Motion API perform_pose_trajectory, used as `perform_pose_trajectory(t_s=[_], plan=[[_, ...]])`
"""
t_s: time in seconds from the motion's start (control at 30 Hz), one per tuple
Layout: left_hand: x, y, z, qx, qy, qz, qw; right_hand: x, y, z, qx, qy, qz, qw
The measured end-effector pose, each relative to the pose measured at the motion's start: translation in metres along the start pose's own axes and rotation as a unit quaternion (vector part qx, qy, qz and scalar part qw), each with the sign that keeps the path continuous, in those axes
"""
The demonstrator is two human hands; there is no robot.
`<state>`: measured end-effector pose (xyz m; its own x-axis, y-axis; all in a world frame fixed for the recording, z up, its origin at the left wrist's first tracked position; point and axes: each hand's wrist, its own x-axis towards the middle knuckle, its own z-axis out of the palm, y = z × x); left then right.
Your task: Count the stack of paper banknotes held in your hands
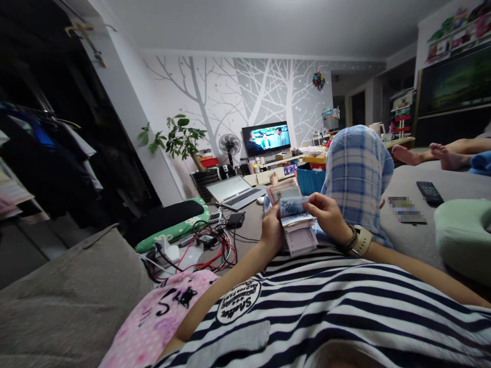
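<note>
"MAD FOR FAME" on shirt print

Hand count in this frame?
2: left hand gripping a multicoloured paper banknote bundle, right hand at the right end of a blue paper banknote. The bare-legged person's hands aren't visible.

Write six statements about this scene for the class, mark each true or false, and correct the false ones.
1. The left hand holds banknotes. True.
2. The laptop is closed. False: the laptop stands open.
3. The right hand touches a blue banknote. True.
4. The remote lies left of the laptop. False: the remote lies right of the laptop.
5. The fan stands left of the television. True.
6. The television is off. False: the television is on.
</note>
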<state>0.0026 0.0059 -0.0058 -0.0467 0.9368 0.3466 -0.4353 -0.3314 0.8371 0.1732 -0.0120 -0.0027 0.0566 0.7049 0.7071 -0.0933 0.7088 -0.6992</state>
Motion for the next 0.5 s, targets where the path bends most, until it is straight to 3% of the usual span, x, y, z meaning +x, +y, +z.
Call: perform_pose_trajectory(t_s=[0.27, 0.5], plan=[[-0.0046, 0.0065, -0.0012, 0.037, 0.005, 0.015, 0.999, 0.0001, -0.0015, -0.0004, 0.005, -0.012, 0.001, 1.000], [-0.0021, 0.0045, 0.0008, -0.002, -0.006, -0.004, 1.000, -0.0008, -0.0038, -0.0012, -0.001, -0.006, 0.000, 1.000]])
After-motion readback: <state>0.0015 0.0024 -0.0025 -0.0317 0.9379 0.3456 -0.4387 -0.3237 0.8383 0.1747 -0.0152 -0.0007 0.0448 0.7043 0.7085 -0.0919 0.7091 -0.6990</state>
